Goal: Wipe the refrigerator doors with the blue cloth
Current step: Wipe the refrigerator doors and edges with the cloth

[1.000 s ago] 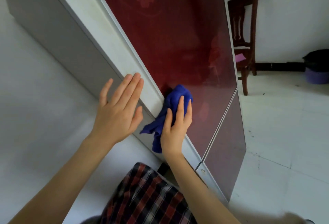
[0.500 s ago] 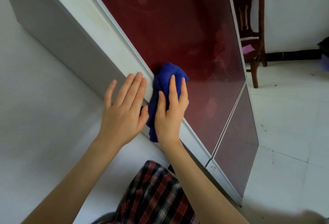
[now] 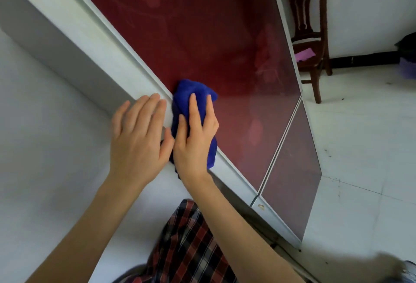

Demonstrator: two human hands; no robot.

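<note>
since the frame a second ago, the right hand (image 3: pixel 194 138) and the blue cloth (image 3: pixel 195 102) have slid up and to the left along the upper refrigerator door (image 3: pixel 202 35), and the loose tail of cloth that hung beside the wrist is now mostly bunched under the palm. the left hand (image 3: pixel 139 138) has stayed on the pale side panel (image 3: pixel 94 41), now right next to the right hand, its thumb touching the cloth's edge.

the right hand lies flat over the cloth, fingers (image 3: pixel 195 111) spread and extended, pressing the wad against the glossy dark red door just inside its white frame; it is pinned under the palm rather than gripped in a fist. part of the cloth pokes out above the fingertips and part shows below the heel of the hand. the left hand is open, fingers together and flat on the panel, holding nothing.

below the seam sits the lower refrigerator door (image 3: pixel 292 170), same dark red, angled off toward the floor. a dark wooden chair (image 3: pixel 315 23) stands against the white wall beyond the fridge, with something pink (image 3: pixel 304 54) on its seat. a plaid shirt (image 3: pixel 186 249) shows at the bottom between the forearms. white floor tiles (image 3: pixel 360 147) fill the right side.
</note>
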